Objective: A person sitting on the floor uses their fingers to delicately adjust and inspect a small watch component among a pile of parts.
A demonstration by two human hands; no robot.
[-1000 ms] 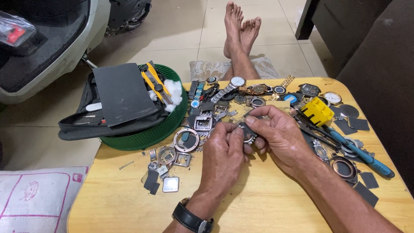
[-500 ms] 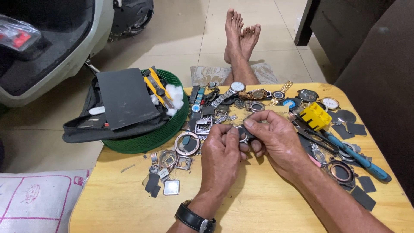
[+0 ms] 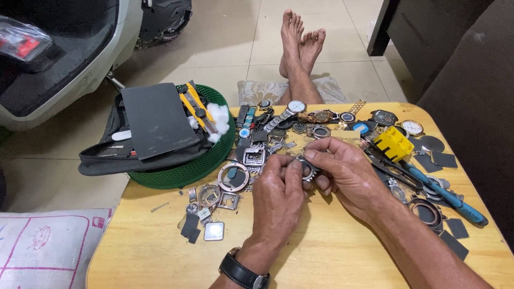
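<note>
Both of my hands meet over the middle of a low wooden table [image 3: 332, 257]. My left hand [image 3: 279, 195], with a black wristwatch [image 3: 243, 272] on its wrist, and my right hand [image 3: 348, 176] pinch a small round metal watch case [image 3: 308, 170] between their fingertips. Most of the case is hidden by my fingers. Loose watch cases, bezels and square frames [image 3: 234, 177] lie just left of my hands. A row of wristwatches [image 3: 300, 113] lies behind them.
A green mesh basket [image 3: 198, 163] at the table's back left holds a black pouch [image 3: 155, 120], a yellow tool and cotton. A yellow block [image 3: 394, 143], blue-handled pliers [image 3: 455, 200] and dark pads lie right. My bare feet [image 3: 300, 48] rest beyond. A scooter [image 3: 59, 53] stands left.
My hands stay together on the small case with only slight finger shifts. The view has tilted a little, so the table sits slightly lower in the frame.
</note>
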